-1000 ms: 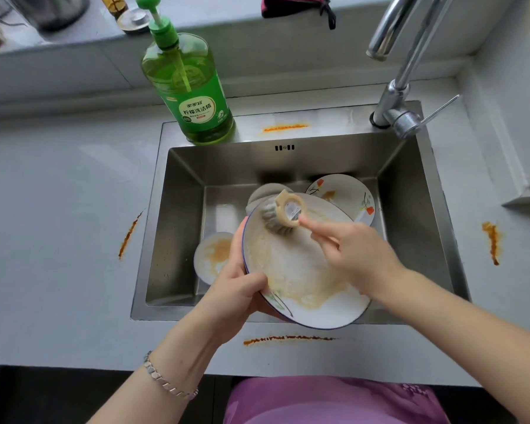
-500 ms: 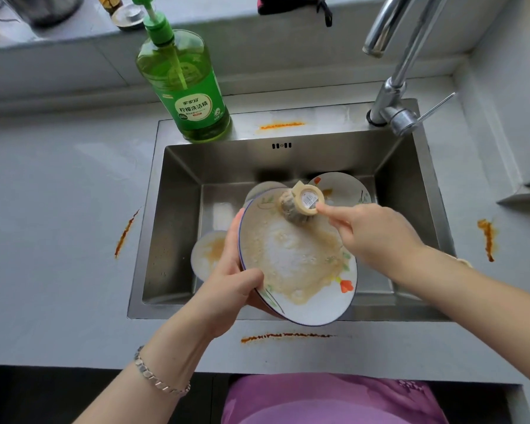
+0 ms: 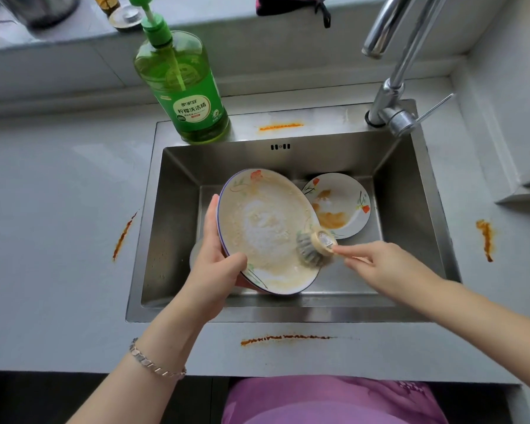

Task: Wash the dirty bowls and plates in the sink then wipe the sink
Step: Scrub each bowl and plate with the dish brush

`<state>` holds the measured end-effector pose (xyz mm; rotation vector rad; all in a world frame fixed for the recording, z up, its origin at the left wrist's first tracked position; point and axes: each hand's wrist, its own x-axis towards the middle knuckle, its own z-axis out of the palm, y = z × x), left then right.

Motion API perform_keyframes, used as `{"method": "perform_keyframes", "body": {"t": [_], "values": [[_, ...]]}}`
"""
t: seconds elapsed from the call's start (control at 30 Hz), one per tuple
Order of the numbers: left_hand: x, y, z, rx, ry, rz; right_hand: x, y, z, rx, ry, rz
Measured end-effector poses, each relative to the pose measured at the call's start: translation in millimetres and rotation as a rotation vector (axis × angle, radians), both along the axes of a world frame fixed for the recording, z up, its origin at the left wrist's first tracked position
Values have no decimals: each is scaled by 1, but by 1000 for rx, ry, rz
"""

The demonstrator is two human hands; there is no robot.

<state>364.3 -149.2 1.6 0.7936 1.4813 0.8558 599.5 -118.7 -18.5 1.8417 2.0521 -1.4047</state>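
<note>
My left hand (image 3: 218, 264) grips the left rim of a large flowered plate (image 3: 263, 221), tilted over the steel sink (image 3: 172, 240) and covered in soapy, yellowish foam. My right hand (image 3: 377, 267) pinches the handle of a round steel-wool dish brush (image 3: 314, 247), whose scrubbing head presses on the plate's lower right edge. A second flowered plate (image 3: 346, 203) with orange sauce stains lies at the back right of the basin. Part of a small white dish (image 3: 195, 252) shows behind my left hand, mostly hidden.
A green dish-soap pump bottle (image 3: 184, 90) stands on the sink's back left corner. The chrome faucet (image 3: 392, 87) rises at the back right. Orange sauce streaks (image 3: 285, 338) mark the grey counter in front, at both sides, and on the sink's back ledge.
The brush moved from the plate's top edge down to its lower right edge. The plate has turned in my left hand, and the stained plate behind is now more exposed.
</note>
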Motion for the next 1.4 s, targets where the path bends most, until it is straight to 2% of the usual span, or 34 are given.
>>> {"method": "perform_keyframes", "body": {"t": [0.07, 0.17, 0.3, 0.43, 0.57, 0.63, 0.77, 0.93, 1.03, 1.13, 1.27, 1.4], "values": [[0, 2, 0, 6, 2, -14, -5, -7, 2, 8, -6, 70], [1, 1, -2, -6, -16, -14, -15, -17, 6, -42, 85, 168], [1, 2, -2, -9, -31, 9, -3, 0, 1, 28, -53, 84], [7, 1, -4, -12, -41, 27, -20, -17, 17, 47, 16, 254], [0, 1, -4, -29, -62, 50, -2, 4, 10, 51, -94, 123], [2, 4, -3, -35, -49, 40, -7, -3, 11, -8, -16, 143], [5, -1, -3, -56, -110, -2, -28, -20, 22, -112, 268, 118], [10, -8, -2, -78, -216, -117, -50, -3, 22, -4, 444, 25], [13, -12, -3, -83, -263, -126, -56, 17, 19, 143, 352, -23], [13, -12, -2, -69, -256, -123, -55, 28, 13, 201, 249, -116], [10, -7, -1, -74, -238, -95, -65, 3, 14, 99, 397, -37], [1, -5, 0, -68, -208, -61, -41, -21, 20, 18, 358, 98]]}}
